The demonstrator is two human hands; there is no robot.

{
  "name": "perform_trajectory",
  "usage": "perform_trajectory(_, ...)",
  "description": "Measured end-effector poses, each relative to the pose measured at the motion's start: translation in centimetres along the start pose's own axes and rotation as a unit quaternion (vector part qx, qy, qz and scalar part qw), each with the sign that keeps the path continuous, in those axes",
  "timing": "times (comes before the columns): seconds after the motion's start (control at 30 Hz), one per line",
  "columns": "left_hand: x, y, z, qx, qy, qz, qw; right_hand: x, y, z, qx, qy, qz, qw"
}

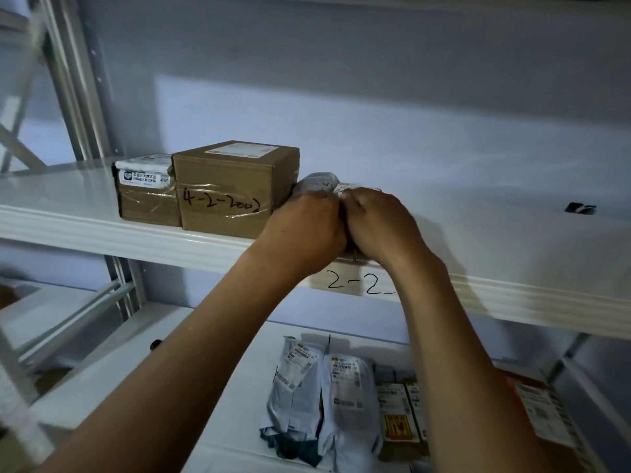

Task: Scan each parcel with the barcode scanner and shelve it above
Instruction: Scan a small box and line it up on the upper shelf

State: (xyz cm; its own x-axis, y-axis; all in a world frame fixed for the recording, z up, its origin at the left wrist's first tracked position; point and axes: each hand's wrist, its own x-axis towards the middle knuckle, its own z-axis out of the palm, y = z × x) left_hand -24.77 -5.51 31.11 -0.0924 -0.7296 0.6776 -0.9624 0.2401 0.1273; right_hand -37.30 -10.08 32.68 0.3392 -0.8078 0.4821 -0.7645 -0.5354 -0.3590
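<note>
A small grey poly-bag parcel lies on the upper white shelf, right of the brown box marked "4-2-2002". My left hand and my right hand sit side by side on its near side, fingers curled round the bag. Most of the parcel is hidden behind the hands. Left of the marked box stands a lower brown box with a white label. No barcode scanner is in view.
A tag reading "2-2" hangs on the shelf's front lip. On the lower shelf lie several grey poly-bag parcels, small yellow-labelled boxes and an orange-edged parcel. A small dark object sits at the upper shelf's right.
</note>
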Motion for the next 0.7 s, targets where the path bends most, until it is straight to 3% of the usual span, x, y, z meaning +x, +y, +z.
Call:
perform_trajectory(0.1,-0.3,-0.4,0.8,0.052,-0.009,-0.017,0.998,0.0,0.2,0.3,0.015,0.02,-0.019,1.0)
perform_trajectory(0.27,-0.6,-0.3,0.8,0.009,0.009,0.017,1.0,0.0,0.3,0.3,0.069,0.009,-0.011,0.998)
perform_trajectory(0.33,-0.9,0.1,0.7,0.041,0.022,0.028,0.999,0.2,0.4,0.5,0.085,0.029,-0.011,0.996)
perform_trajectory(0.43,-2.5,1.0,1.0,0.088,0.129,0.023,0.987,-1.2,0.9,1.5,0.066,0.161,-0.026,0.984)
perform_trajectory(0.53,-5.7,2.2,1.6,0.014,0.272,0.07,0.96,-4.5,1.1,2.8,0.105,0.343,-0.068,0.931)
perform_trajectory(0.63,-9.6,2.1,3.5,-0.101,0.244,0.125,0.956,-8.0,1.9,5.5,0.118,0.436,-0.105,0.886)
perform_trajectory(0.7,-12.0,1.7,5.7,-0.184,0.203,0.123,0.954,-10.6,2.9,7.7,0.137,0.423,-0.145,0.884)
